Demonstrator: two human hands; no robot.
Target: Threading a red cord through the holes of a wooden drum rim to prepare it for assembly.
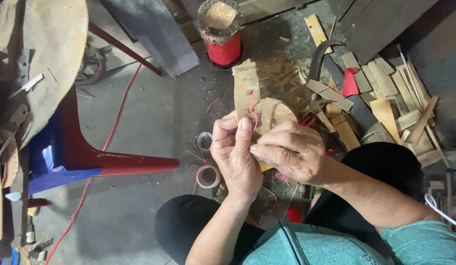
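Note:
My left hand [235, 154] and my right hand [293, 152] meet in front of me over my knees. Together they grip a flat tan piece of bark-like sheet [247, 88] that stands up from my fingers, with a rounded tan piece [276, 113] beside it. A thin red strip [252, 105] runs through the sheet near my left thumb, which presses on it. My right fingers pinch the lower edge of the pieces.
A red cylinder with a woven tan rim [220, 32] stands on the concrete floor ahead. Wood slats and offcuts [385, 98] lie piled at the right. A red and blue stool leg [115, 162] crosses the left. Two tape rolls [207, 175] sit near my knee.

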